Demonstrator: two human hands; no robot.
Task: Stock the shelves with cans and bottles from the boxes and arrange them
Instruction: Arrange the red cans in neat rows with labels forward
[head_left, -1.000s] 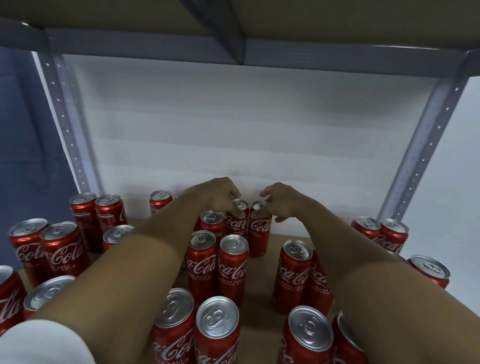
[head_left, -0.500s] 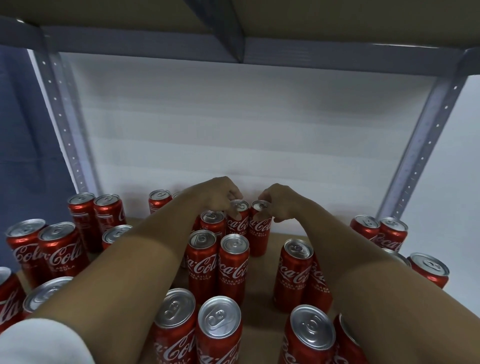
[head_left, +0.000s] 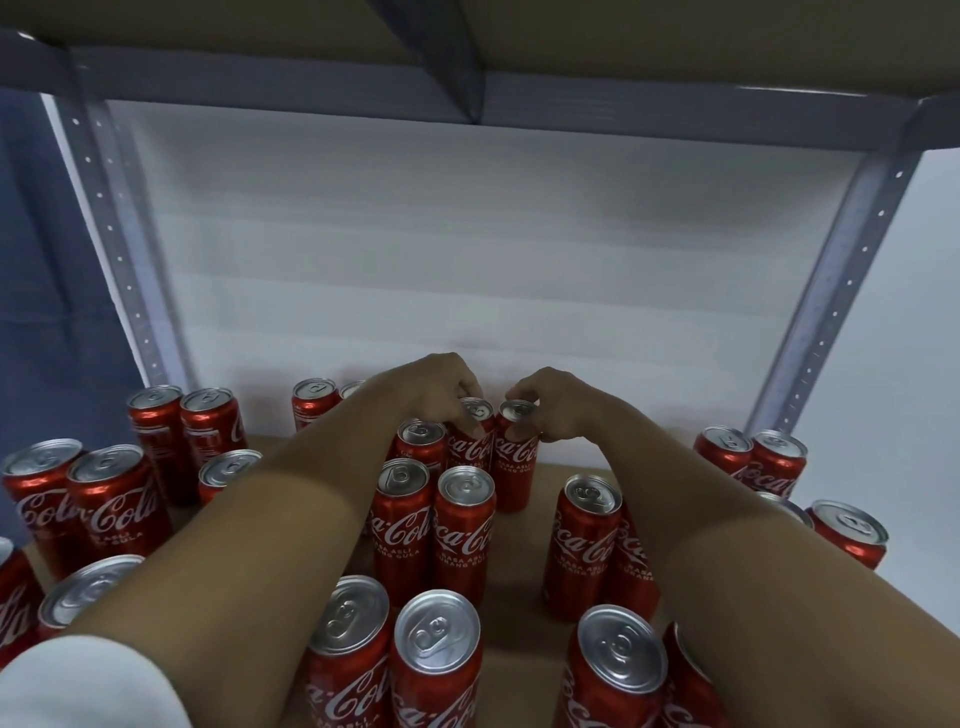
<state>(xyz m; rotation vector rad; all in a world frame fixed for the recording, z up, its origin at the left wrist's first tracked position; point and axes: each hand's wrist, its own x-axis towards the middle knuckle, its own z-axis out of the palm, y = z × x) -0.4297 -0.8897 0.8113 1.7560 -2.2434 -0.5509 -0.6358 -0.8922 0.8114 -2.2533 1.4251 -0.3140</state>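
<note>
Several red Coca-Cola cans stand upright on the brown shelf board (head_left: 530, 629). At the back of the middle rows, my left hand (head_left: 431, 389) grips the top of one can (head_left: 470, 447) with curled fingers. Beside it, my right hand (head_left: 556, 408) pinches the rim of the neighbouring can (head_left: 514, 462). These two cans stand side by side and touch. In front of them stand a pair of cans (head_left: 434, 525), then another pair (head_left: 395, 654) closest to me.
More cans stand at the left (head_left: 111, 499), back left (head_left: 182, 431) and right (head_left: 750, 457). Grey perforated uprights (head_left: 836, 291) frame the shelf, with a white wall behind and the upper shelf's grey beam (head_left: 467, 98) overhead. A strip of bare board runs between the middle rows and the right-hand cans (head_left: 584, 540).
Both hands stay on the two back cans. They have shifted only slightly, and the two cans now stand a little closer together.
</note>
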